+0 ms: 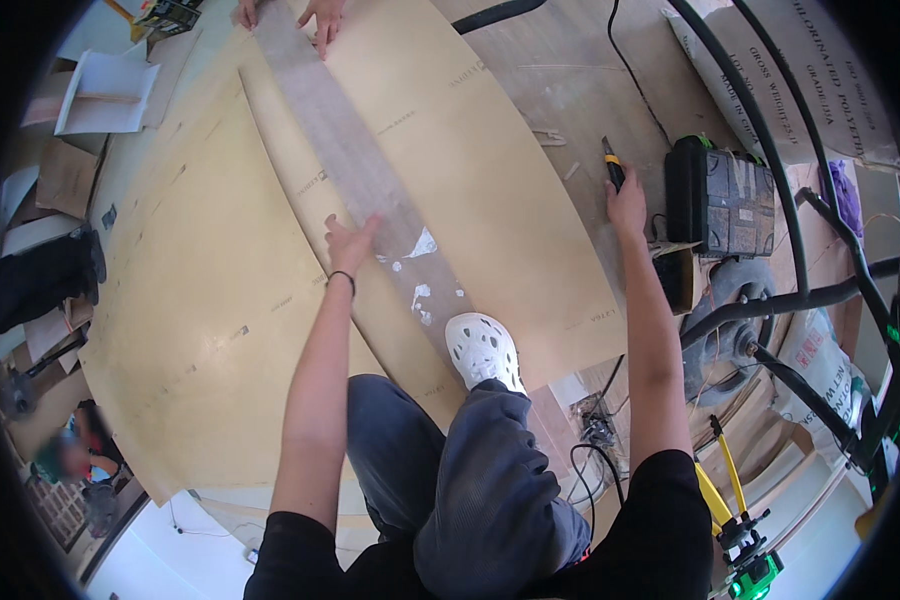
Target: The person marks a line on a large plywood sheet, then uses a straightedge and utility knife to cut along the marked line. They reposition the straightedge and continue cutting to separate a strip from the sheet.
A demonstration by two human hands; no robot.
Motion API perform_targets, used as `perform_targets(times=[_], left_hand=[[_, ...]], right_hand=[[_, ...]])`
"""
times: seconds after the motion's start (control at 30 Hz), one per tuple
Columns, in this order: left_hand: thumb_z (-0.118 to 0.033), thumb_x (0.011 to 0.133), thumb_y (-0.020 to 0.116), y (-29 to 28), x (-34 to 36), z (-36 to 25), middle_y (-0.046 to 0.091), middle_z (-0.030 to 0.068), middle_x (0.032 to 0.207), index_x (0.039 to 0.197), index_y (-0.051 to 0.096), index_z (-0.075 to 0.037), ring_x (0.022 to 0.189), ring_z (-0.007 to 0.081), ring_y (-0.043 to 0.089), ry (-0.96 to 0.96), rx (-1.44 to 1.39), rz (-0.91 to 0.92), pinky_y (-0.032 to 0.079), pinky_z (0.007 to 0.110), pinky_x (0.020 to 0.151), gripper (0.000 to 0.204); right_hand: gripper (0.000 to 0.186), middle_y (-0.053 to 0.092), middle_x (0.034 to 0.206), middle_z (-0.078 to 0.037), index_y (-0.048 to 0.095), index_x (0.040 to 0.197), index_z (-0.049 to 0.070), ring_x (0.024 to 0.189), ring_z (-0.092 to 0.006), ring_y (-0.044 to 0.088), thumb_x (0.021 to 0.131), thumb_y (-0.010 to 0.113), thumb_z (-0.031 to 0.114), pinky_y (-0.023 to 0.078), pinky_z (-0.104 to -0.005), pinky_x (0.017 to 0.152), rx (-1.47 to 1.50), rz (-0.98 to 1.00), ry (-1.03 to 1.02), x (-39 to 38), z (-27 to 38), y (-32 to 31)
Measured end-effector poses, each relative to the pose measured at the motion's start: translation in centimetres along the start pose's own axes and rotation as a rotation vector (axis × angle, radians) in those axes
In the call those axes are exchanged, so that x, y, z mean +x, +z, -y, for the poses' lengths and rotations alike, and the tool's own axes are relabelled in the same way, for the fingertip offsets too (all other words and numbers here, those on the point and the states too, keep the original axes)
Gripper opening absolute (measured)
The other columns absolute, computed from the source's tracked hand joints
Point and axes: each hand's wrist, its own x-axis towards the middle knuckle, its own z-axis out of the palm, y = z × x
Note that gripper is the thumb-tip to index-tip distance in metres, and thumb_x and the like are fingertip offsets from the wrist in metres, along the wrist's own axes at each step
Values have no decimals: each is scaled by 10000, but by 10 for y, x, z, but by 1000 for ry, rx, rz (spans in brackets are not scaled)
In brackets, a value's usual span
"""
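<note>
My left hand [351, 240] lies flat with fingers spread on a long grey strip [342, 140] that runs across large tan laminate sheets [210, 300]. My right hand [627, 200] is closed around a black and yellow utility knife [612, 165], held above the floor beside the right edge of the top sheet [490, 160]. My white perforated shoe [482, 350] presses on the near end of the strip. At the far end another person's hands [322, 18] hold the strip down.
A black and green tool case [720, 195] sits right of the knife. Black cables and hoses [770, 150] curve across the right side. A yellow-handled tool [730, 480] lies at the lower right. Cardboard and white boards [105, 90] lie at the upper left.
</note>
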Motion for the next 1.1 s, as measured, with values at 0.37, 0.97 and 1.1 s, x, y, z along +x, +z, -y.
perform_targets(times=[0.37,0.97,1.1], left_hand=[[-644,587,814,61,-70,-72,122,300,1518,1540,123,-148,1425,424,150,-154,140,-113,345,614,1043,1277],[-543,624,807,53,-80,-57,258,281,1468,1539,173,-207,1335,444,331,-137,214,-55,448,516,995,1162],[-503,602,831,52,-89,-54,312,258,1375,1550,134,-190,1276,428,343,-119,190,-51,463,505,958,1218]], right_hand=[[1366,287,1483,-316,71,1526,29,1382,-437,320,531,940,377,323,-464,1133,-26,348,67,37,-23,7],[1444,306,1493,-300,43,1543,64,1377,-427,342,470,972,334,320,-477,1140,103,344,54,47,-21,7],[1440,312,1488,-303,44,1539,53,1378,-427,339,476,972,334,321,-479,1139,62,350,33,47,-19,4]])
